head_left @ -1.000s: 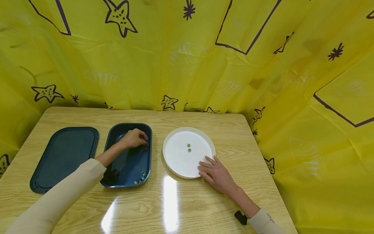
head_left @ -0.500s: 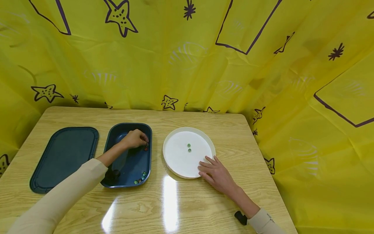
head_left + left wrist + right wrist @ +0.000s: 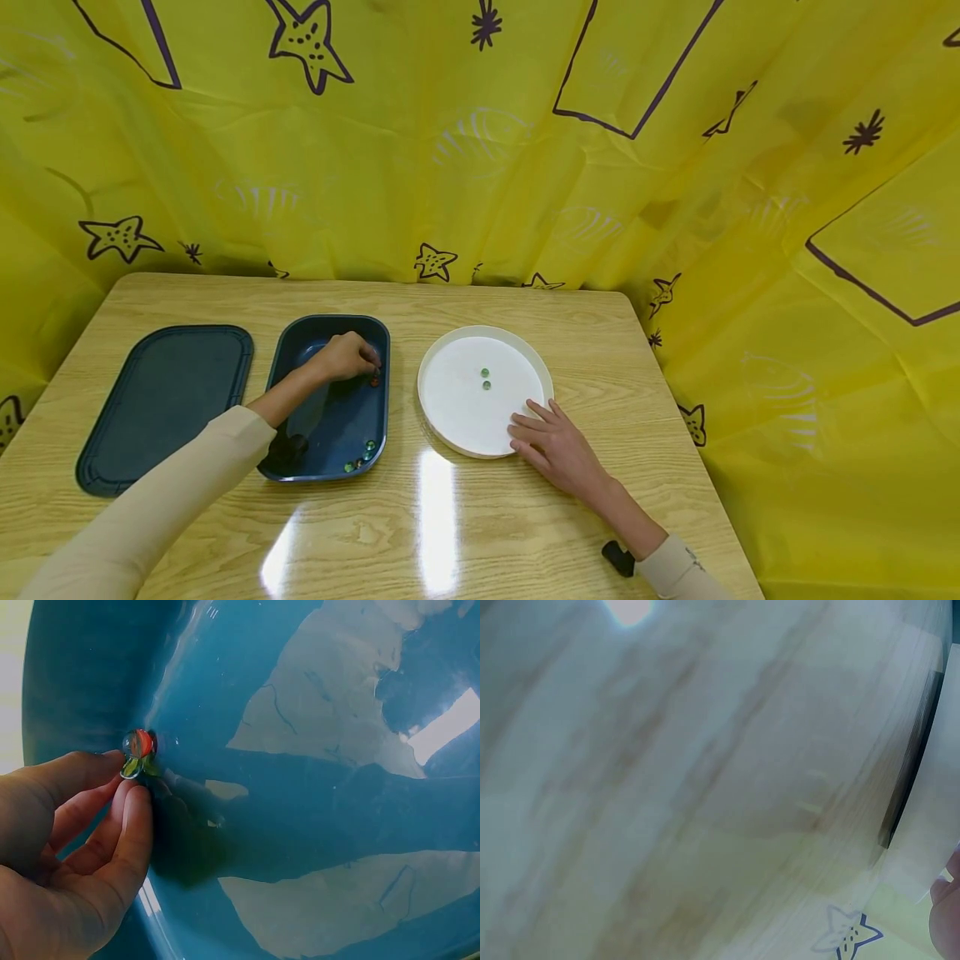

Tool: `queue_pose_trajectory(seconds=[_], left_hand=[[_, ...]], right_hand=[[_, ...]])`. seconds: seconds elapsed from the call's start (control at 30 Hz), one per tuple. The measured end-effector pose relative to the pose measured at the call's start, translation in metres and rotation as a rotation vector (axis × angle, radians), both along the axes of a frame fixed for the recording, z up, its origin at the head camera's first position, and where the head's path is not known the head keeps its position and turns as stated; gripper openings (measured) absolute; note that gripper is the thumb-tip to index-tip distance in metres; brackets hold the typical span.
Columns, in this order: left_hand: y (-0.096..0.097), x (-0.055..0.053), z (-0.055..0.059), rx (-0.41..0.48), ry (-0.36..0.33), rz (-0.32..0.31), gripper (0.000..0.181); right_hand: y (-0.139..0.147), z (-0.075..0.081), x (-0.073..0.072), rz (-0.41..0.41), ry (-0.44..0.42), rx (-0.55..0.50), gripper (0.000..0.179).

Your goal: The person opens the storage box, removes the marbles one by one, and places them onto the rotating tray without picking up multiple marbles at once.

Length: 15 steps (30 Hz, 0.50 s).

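My left hand point(image 3: 347, 357) reaches into a deep dark-blue basin point(image 3: 330, 478), at its right wall. In the left wrist view its thumb and fingertips pinch a green-and-yellow glass marble point(image 3: 132, 767). A marble with a red swirl point(image 3: 140, 742) sits right beside it, against the wall. Several more marbles point(image 3: 369, 450) lie in the basin's near right corner. My right hand point(image 3: 564, 450) rests with extended fingers on the near right rim of a round white tray point(image 3: 457, 417). Inside that tray lie two green marbles, one far point(image 3: 485, 373) and one near point(image 3: 487, 386).
A flat dark-blue lid point(image 3: 168, 400) lies left of the basin on the wooden table point(image 3: 495, 525). Yellow patterned curtain point(image 3: 480, 183) hangs behind and along the right side. A small black device point(image 3: 618, 558) shows beside the right wrist.
My left hand shifts very slightly at the basin's right wall, its fingertips still at the marbles. The right hand and the white tray stay where they were.
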State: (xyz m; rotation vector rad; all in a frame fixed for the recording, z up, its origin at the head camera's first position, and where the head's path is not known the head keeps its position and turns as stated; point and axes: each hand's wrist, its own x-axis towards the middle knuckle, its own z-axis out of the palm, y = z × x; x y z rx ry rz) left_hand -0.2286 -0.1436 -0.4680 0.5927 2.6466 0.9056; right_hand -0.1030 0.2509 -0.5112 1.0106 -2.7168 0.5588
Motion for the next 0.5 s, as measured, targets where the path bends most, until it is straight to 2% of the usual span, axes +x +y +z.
queue_pose_trajectory(seconds=[0.2,0.33,0.5], left_hand=[[-0.001,-0.001,-0.001,0.008,-0.014,-0.003,0.011],[-0.003,0.001,0.003,0.034,0.007,0.009,0.011],[-0.005,0.001,0.011,0.081,0.026,0.054,0.011]], right_hand=[[0.0,0.0,0.0,-0.002,0.0,0.004,0.027],[-0.001,0.0,0.0,-0.002,0.003,0.002,0.027],[-0.001,0.0,0.0,-0.002,0.005,0.003,0.026]])
